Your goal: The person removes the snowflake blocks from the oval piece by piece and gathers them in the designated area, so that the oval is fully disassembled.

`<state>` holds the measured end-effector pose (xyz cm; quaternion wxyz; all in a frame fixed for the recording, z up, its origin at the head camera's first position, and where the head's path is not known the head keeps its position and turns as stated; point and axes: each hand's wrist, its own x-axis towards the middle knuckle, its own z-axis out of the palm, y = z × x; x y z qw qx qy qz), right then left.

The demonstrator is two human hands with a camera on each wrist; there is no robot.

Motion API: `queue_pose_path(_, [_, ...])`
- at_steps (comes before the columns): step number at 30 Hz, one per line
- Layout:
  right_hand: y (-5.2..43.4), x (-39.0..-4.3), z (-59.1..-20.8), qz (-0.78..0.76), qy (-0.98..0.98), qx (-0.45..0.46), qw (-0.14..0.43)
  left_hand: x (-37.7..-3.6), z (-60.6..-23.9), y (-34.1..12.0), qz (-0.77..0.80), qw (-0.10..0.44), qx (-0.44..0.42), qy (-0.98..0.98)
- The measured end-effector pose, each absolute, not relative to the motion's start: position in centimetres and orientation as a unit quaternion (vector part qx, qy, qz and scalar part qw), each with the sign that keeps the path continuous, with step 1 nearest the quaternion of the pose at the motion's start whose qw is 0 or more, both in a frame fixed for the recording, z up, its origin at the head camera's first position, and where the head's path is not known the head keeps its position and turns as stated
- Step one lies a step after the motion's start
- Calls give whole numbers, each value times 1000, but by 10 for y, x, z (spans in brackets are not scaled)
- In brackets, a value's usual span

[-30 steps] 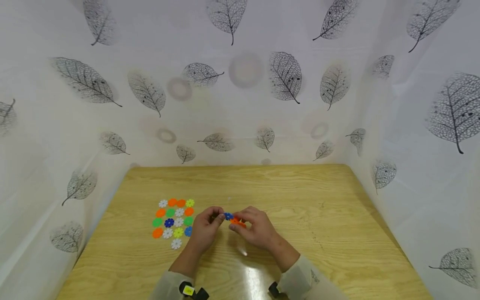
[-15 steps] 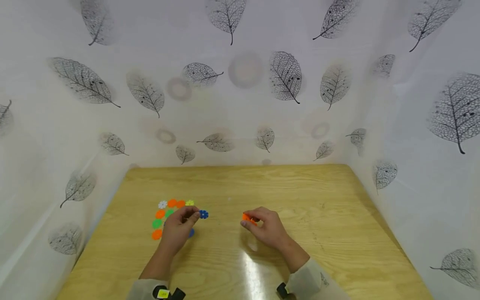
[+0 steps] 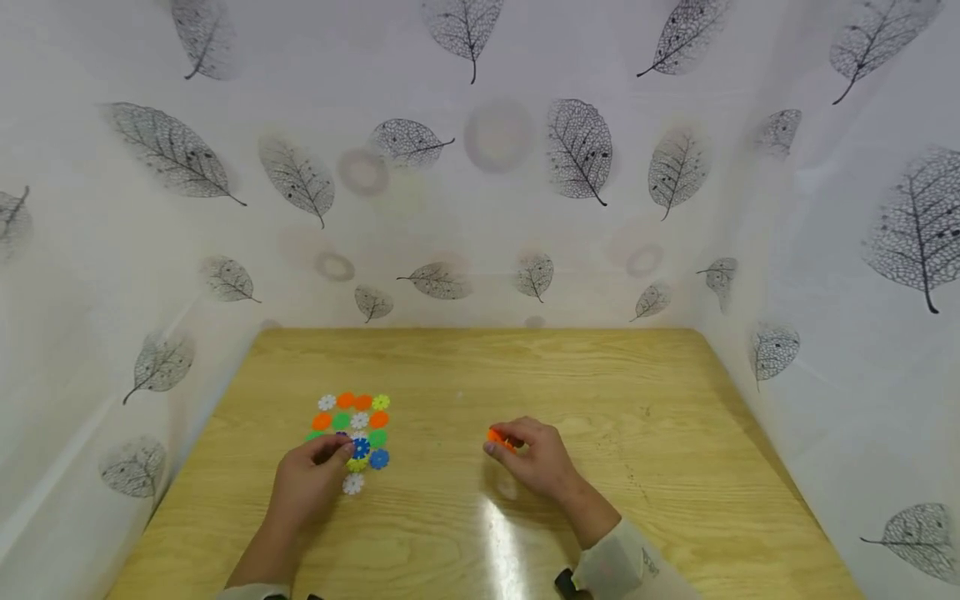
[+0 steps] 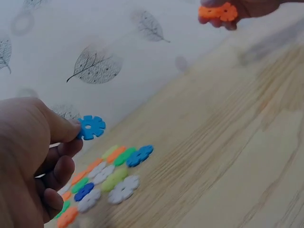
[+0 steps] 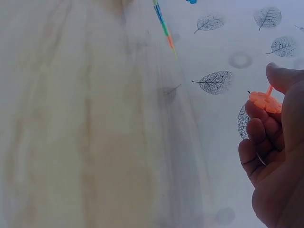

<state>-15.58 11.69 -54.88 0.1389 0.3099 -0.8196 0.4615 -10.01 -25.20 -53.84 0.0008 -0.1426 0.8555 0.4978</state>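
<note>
On the counter (image 3: pixel 570 383) lies a bunch of little flower-shaped discs (image 3: pixel 348 429) in orange, green, white, yellow and blue, laid flat in neat rows near the left side. The left hand (image 3: pixel 311 483) is just over the near end of that bunch. Its thumb and fingers pinch a blue disc (image 3: pixel 361 448), which stands on its edge a bit above the others. From the left wrist view, the blue disc (image 4: pixel 90 127) sits at the fingertips, with the flat discs (image 4: pixel 107 178) below it.

The right hand (image 3: pixel 536 458) is near the middle of the counter, well apart from the left hand. Its fingers are curled and pinch an orange disc (image 3: pixel 496 437). From the right wrist view, the orange disc (image 5: pixel 265 101) sits between the thumb and the fingers, up off the counter.
</note>
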Motion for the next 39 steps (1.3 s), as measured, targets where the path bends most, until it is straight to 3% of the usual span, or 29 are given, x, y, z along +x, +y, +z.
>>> queue_pose_path(13, [116, -155, -551, 462, -817, 313, 148, -81, -544, -280, 417, 19, -160, 895])
queue_pose_path(39, [114, -153, -549, 469, -814, 316, 134, -87, -542, -295, 336, 61, -129, 931])
